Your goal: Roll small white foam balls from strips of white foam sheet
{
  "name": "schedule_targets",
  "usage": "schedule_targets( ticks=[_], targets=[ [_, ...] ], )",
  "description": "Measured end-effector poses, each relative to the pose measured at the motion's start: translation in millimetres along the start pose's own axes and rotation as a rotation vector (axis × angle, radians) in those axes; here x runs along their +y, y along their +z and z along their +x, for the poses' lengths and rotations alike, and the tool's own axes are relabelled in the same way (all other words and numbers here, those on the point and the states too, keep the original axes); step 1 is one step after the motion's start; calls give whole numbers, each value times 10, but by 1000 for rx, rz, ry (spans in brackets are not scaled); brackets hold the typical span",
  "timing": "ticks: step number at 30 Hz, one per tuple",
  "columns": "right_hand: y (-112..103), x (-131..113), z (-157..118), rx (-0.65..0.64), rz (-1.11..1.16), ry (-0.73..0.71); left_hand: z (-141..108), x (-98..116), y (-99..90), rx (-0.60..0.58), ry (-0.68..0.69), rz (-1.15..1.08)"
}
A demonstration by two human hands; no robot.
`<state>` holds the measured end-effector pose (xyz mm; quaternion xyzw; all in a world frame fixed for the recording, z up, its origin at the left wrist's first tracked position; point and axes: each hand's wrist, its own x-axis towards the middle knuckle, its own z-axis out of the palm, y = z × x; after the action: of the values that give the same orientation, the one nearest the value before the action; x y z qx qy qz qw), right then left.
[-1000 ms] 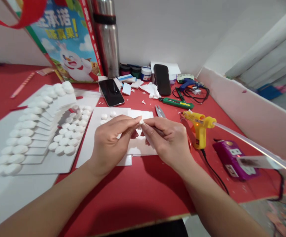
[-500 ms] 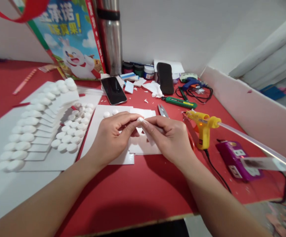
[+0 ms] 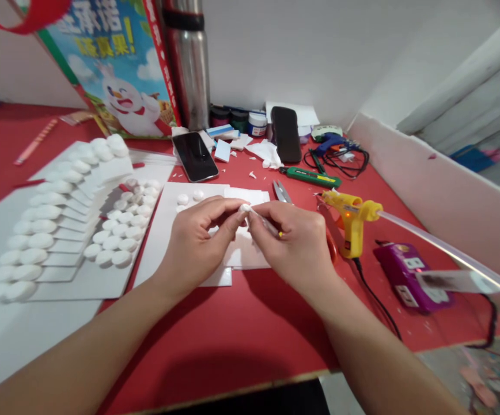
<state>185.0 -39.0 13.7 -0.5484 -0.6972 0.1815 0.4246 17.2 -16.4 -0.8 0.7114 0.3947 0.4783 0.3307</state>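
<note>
A small white piece is pinched between the fingertips of both hands, above white sheets. My left hand is closed on its left side. My right hand is closed on its right side, with a white strip showing between thumb and fingers. Small white discs lie on the sheet beyond my left hand. At the left, rows of larger white discs sit on stacked white cards, beside a cluster of white discs.
A yellow glue gun with a long clear stick stands right of my right hand, near a purple box. Scissors, a green cutter, two phones, a steel bottle and a printed box are behind.
The view has shifted slightly, moving the table items a little left in the picture. My right fingers have changed their hold, and the white strip beneath them sits at a different angle.
</note>
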Motion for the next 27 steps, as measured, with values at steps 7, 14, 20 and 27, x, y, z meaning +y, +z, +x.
schedule_targets(
  ticks=[7,14,20,27],
  targets=[
    [-122,83,197,-448,1133,817,57,46,-70,-37,-95,-61],
    [-132,95,186,-566,1276,837,52,24,-84,-28,-62,-48],
    [-155,64,156,-528,1140,698,63,26,-93,-50,-66,-48],
    [-120,109,145,-453,1003,570,64,33,-93,-33,-118,-53]
  ],
)
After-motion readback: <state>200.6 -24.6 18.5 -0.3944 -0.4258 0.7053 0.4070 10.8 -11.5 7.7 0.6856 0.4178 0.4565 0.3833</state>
